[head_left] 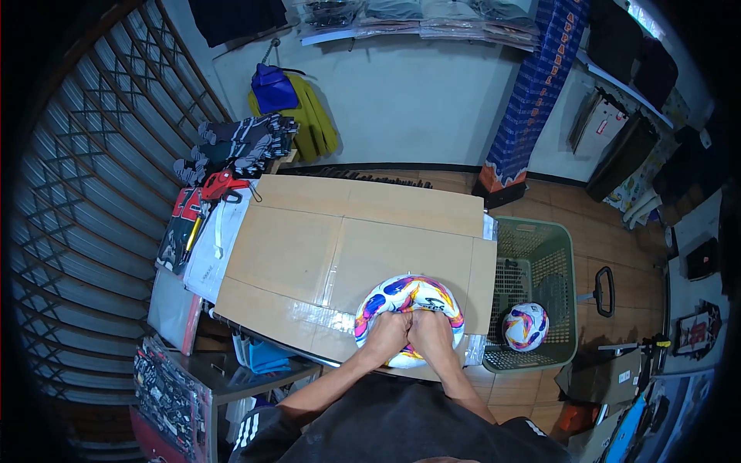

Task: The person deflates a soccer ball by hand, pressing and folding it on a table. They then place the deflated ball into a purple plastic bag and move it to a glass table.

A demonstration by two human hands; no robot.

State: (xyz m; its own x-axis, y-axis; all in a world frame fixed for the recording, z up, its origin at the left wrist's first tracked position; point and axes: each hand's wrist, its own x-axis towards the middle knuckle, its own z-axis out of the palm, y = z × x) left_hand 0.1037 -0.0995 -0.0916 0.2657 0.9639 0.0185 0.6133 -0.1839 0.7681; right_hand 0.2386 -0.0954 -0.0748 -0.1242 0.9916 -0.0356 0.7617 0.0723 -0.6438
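A white ball with purple, pink and yellow patches (400,292) lies at the near edge of a cardboard-covered table (285,255). Its middle is sunken under my two hands, so it looks partly deflated. My left hand (388,336) and my right hand (429,333) meet knuckle to knuckle on the ball, both with fingers curled and pressing into it. The fingertips are hidden, and whether they pinch the ball's skin does not show.
Right of the table stands a green plastic basket (573,293) with a similar ball (526,327) inside. A red tool (221,187) and papers (220,239) lie at the table's left. Folding metal bars (77,224) line the left side.
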